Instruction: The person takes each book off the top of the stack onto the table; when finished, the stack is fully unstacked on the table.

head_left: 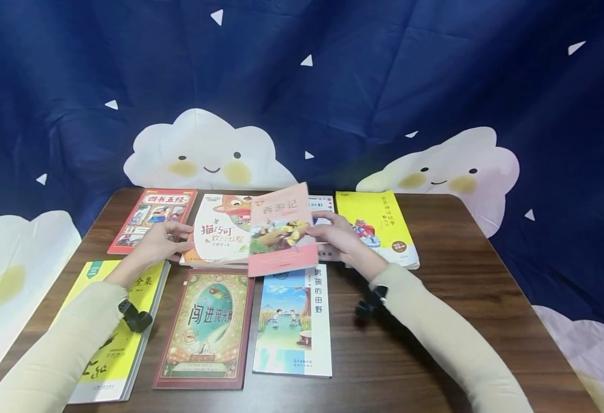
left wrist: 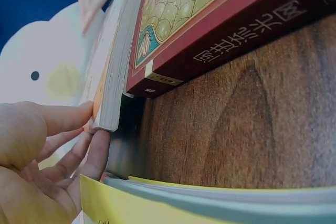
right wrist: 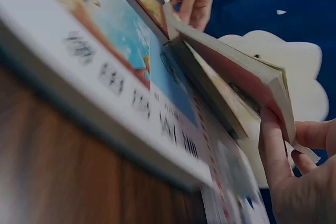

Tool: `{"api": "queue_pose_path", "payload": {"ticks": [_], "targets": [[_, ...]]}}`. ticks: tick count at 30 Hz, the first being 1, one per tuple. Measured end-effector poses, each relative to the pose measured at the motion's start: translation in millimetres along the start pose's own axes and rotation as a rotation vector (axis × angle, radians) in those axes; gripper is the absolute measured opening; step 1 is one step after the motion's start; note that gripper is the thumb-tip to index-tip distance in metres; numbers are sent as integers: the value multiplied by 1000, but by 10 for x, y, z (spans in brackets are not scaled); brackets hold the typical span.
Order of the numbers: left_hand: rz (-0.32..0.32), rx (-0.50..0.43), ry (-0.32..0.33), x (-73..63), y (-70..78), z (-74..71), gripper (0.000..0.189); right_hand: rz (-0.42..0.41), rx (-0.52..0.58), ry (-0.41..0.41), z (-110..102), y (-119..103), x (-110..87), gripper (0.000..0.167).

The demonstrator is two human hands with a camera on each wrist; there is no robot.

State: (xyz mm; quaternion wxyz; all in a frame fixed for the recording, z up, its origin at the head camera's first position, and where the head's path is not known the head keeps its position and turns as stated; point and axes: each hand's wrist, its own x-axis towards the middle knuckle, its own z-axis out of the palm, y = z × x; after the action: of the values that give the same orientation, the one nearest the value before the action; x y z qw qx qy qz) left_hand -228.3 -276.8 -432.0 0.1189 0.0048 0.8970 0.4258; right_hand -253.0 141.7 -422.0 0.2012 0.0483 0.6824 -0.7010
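My right hand (head_left: 339, 236) pinches the right edge of a pink book (head_left: 283, 261), thumb on one face and fingers on the other. That book is raised and tilted over a white book with a cartoon animal (head_left: 219, 229) and over a mostly hidden white-covered book (head_left: 322, 203). In the right wrist view, the pink book's page edges (right wrist: 278, 85) face the camera. My left hand (head_left: 159, 246) holds the lower left part of the white cartoon book; the left wrist view shows thumb and fingers (left wrist: 97, 156) at its corner.
A red book (head_left: 152, 198) lies at back left, a yellow book (head_left: 384, 221) at back right. In front lie another yellow book (head_left: 141, 310), a dark-red-bordered book (head_left: 203, 327) and a blue-and-white book (head_left: 291, 327). The wooden table (head_left: 410, 355) meets a blue cloud-patterned curtain (head_left: 332, 115).
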Motion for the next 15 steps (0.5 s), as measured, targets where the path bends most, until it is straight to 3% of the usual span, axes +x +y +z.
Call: {"api": "queue_pose_path", "payload": {"ticks": [9, 15], "targets": [[3, -17, -10, 8, 11, 15, 52, 9, 42, -64, -902, 139, -862, 40], [-17, -22, -11, 2, 21, -16, 53, -4, 12, -114, -1273, 366, -1423, 36]]}}
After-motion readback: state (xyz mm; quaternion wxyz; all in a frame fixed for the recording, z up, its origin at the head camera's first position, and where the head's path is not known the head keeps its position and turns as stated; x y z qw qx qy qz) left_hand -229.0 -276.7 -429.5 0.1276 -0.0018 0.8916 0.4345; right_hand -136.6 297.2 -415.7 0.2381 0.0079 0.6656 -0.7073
